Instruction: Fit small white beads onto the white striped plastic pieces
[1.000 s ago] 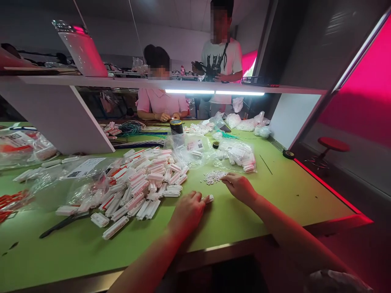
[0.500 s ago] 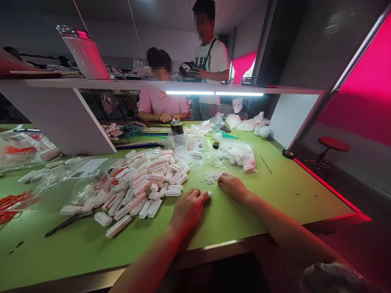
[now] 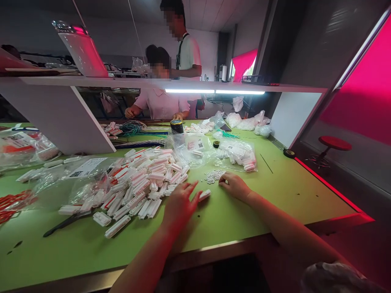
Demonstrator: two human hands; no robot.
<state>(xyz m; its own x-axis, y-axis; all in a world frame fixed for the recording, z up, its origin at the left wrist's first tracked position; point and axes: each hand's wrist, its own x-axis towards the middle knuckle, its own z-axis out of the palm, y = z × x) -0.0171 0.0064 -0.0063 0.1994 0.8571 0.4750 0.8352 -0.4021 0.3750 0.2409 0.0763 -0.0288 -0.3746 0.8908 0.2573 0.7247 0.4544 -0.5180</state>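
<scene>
My left hand (image 3: 181, 203) is off the table piece, its fingers spread and holding nothing. Just right of its fingertips, an oblong white plastic housing (image 3: 204, 195) lies on the green table (image 3: 244, 219). My right hand (image 3: 234, 185) rests at the right edge of a small heap of tiny white pieces (image 3: 214, 176). Its thumb and forefinger are pinched together; anything between them is too small to name. Left of my left hand spreads a large pile of similar white housings (image 3: 143, 179), some with red parts.
Scissors (image 3: 62, 224) lie at the pile's near side. Clear bags (image 3: 88, 171) surround it. Beyond are a dark can (image 3: 176, 126), tape roll (image 3: 288, 153) and wire bundles (image 3: 132, 129). A lit shelf (image 3: 137, 82) spans the table. Two people (image 3: 159, 99) are behind it.
My left hand has let go of the white housing and drawn back left, fingers opening. My right hand has barely moved. Across the table, the standing person has shifted left.
</scene>
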